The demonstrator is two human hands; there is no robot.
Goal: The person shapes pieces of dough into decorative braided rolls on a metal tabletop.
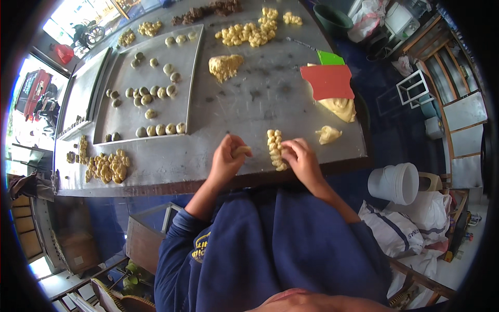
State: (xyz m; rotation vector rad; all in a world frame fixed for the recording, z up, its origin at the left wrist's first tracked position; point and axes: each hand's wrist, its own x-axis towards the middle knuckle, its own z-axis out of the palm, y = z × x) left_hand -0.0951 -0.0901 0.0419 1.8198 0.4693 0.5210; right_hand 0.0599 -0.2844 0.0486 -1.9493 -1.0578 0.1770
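Observation:
My left hand [231, 156] is curled around a small pale dough piece [239, 151] at the table's near edge. My right hand [300, 161] touches the right side of an upright row of small yellow dough pieces [274, 145], its fingers bent; whether it grips one is hidden. A loose dough lump [328, 134] lies to the right. Behind it, a red scraper [326, 80] and a green scraper [330, 57] rest on a larger dough mound [338, 109]. A rough dough lump [223, 67] sits farther back on the metal table [234, 109].
A tray [132, 117] of dull greenish balls and a second tray [78, 104] are on the left. Dough piles [106, 166] lie near left, more [247, 34] at the back beside brown clumps [208, 10]. A white bucket [392, 182] and sacks [390, 229] stand below right.

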